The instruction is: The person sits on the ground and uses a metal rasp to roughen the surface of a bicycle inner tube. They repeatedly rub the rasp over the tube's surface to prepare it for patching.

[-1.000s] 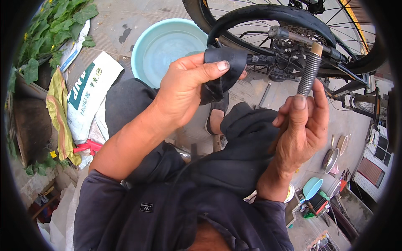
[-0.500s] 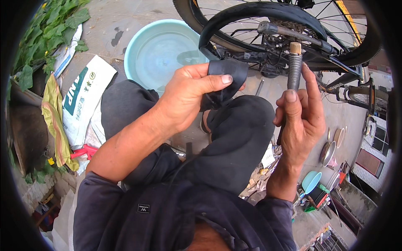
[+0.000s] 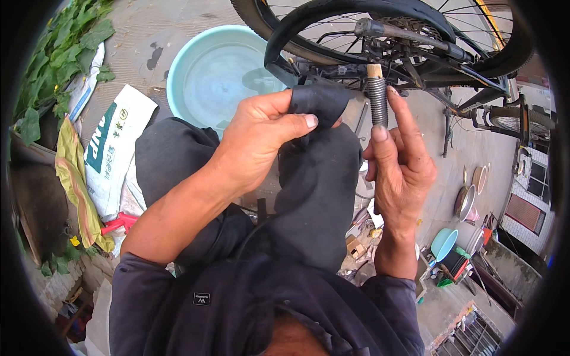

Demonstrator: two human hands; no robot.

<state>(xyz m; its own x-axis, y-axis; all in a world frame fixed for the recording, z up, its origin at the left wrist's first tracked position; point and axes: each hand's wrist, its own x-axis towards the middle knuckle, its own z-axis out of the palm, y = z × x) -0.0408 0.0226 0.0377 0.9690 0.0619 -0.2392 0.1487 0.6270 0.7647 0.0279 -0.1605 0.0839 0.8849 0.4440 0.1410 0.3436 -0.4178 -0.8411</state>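
Observation:
My left hand (image 3: 252,133) pinches a folded flap of black rubber inner tube (image 3: 323,105) between thumb and fingers, with the thumb on top. Just to the right, my right hand (image 3: 405,166) grips a short rod wound with a grey metal coil (image 3: 377,101), held upright. A pale wooden end shows at the rod's top; its lower end is hidden in my palm. My right index finger stretches up along the coil. A small gap separates the rod from the rubber. Both hands are above my knees.
A light-blue basin (image 3: 178,77) of water stands ahead on the left. Beyond my hands lies a bicycle (image 3: 409,59), wheel and frame close by. White and yellow sacks (image 3: 113,160) and leafy plants (image 3: 65,47) line the left. Bowls and a blue tub (image 3: 444,243) are at right.
My right hand has brought the coil-wound rod leftward, closer to the rubber. My left hand keeps its pinch on the inner tube. The whole view has shifted slightly.

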